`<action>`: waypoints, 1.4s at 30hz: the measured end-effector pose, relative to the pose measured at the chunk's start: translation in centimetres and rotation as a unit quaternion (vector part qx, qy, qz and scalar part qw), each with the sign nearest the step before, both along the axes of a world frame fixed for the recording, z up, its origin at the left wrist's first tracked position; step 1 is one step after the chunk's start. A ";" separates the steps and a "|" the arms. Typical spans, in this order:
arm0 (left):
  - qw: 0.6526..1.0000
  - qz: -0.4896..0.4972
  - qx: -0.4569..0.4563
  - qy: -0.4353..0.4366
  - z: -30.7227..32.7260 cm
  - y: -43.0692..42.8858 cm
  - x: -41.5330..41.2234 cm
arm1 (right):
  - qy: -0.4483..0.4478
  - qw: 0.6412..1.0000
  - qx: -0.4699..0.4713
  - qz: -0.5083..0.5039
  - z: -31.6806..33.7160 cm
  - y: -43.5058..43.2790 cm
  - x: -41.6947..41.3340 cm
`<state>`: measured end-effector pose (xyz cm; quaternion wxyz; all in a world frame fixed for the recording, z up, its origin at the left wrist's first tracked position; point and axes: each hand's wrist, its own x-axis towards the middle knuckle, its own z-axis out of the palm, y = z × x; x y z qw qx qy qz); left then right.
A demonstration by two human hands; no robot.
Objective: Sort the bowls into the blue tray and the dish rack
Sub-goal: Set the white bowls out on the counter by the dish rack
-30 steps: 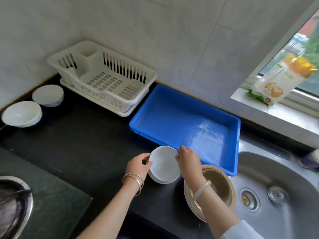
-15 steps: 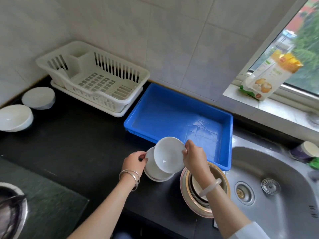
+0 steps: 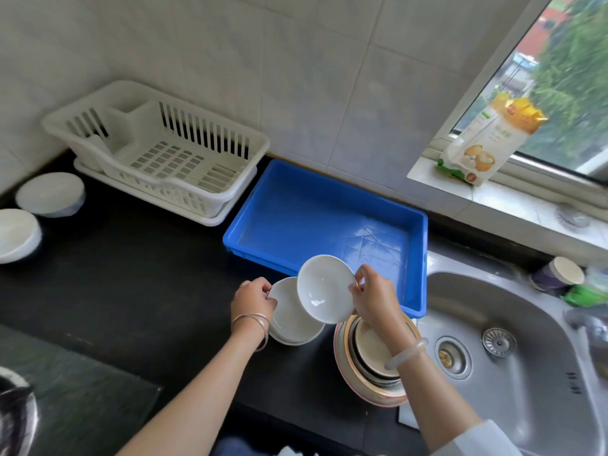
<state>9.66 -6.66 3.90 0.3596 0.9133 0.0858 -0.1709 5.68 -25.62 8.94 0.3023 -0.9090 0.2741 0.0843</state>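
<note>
My right hand (image 3: 373,299) grips the rim of a small white bowl (image 3: 324,287), held tilted above the counter at the near edge of the blue tray (image 3: 418,245). My left hand (image 3: 253,299) holds the rim of the white bowl stack (image 3: 291,319) resting on the black counter just below it. The tray holds nothing. The white dish rack (image 3: 158,153) stands to its left against the wall, also with nothing in it. A stack of larger tan and pink bowls (image 3: 371,363) sits under my right wrist.
Two upturned white bowls (image 3: 49,192) (image 3: 16,233) lie at the far left of the counter. A steel sink (image 3: 513,350) is on the right, a paper cup (image 3: 559,274) behind it, a food packet (image 3: 487,139) on the window sill. A glass hob (image 3: 65,396) lies near left.
My right hand has lifted the top small bowl off the stack and raised it, tilted, towards the blue tray. My left hand stays on the stack.
</note>
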 end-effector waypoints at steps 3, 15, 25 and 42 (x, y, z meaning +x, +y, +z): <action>0.999 0.010 -0.037 0.000 0.5 0.7 0.3 | -0.020 1.000 0.011 -0.004 0.5 -0.1 0.3; 0.972 0.181 -0.144 -0.032 3.4 9.4 2.8 | -0.104 0.992 0.068 0.037 3.1 3.9 5.3; 0.891 0.391 -0.230 -0.022 0.2 21.5 3.1 | -0.053 0.983 0.123 0.125 -1.1 14.9 12.7; 0.731 0.610 -0.300 -0.051 -4.5 33.0 7.1 | -0.005 0.970 0.206 0.128 -8.6 31.4 22.9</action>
